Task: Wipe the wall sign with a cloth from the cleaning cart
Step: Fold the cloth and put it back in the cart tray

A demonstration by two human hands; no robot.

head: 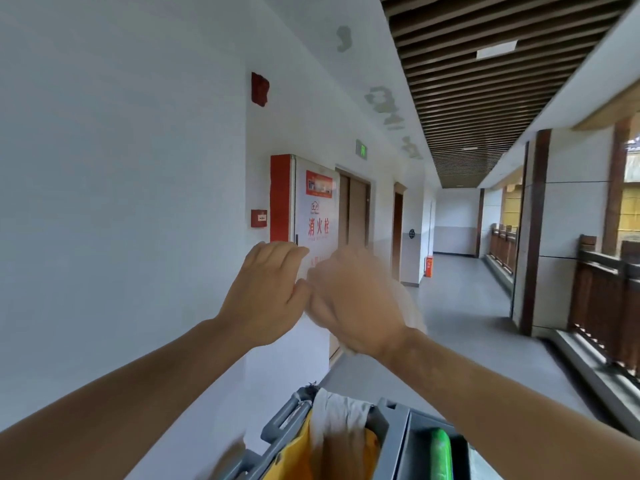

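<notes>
Open-sided corridor: white wall on the left, grey floor, dark slatted ceiling, wooden railing on the right. Brown doors further down the wall, green exit sign above them, small red box on the floor far down

Red-framed hydrant cabinet is mounted on the wall; its white front panel is the wall sign, red characters in the middle, red picture strip at top. Red call point just left of the cabinet, red alarm unit higher up

Both hands are raised in front of the sign's lower half and cover it. Left hand: fingers bent at the knuckles, tips at the sign's left edge; whether they hold anything, cannot tell. Right hand is motion-blurred, back of hand to camera, touching the left thumb. A pale cloth shows past its right edge and under the wrist, so the hand has it gathered; finger detail is lost in the blur

Cleaning cart sits at bottom centre, grey frame, well below the hands. It carries a yellow bag, a white rag draped over the rim and a green bottle on the right
</notes>
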